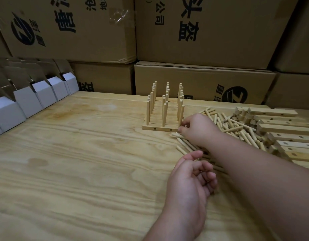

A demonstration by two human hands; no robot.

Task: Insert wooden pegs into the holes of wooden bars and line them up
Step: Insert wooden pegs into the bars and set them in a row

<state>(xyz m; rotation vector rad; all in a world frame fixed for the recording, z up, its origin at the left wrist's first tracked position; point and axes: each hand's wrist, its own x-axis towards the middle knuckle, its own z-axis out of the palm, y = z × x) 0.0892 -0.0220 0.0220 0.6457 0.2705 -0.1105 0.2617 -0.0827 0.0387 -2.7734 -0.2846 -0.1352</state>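
Your right hand [197, 129], fingers curled, touched the right end of the front bar [159, 128] in the row of pegged bars [165, 108] on the table [80, 162]; whether it pinched a peg was unclear. Your left hand [192, 180] lay empty, palm up, beside loose pegs [186, 146].

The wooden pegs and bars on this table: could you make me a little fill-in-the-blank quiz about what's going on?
1. Each finished bar holds ___ upright pegs.
2. The spare bars are piled to the ___ of the loose pegs.
3. The left hand lies palm up, holding ___.
4. The ___ hand reaches to the end of the nearest finished bar.

Missing words: three; right; nothing; right
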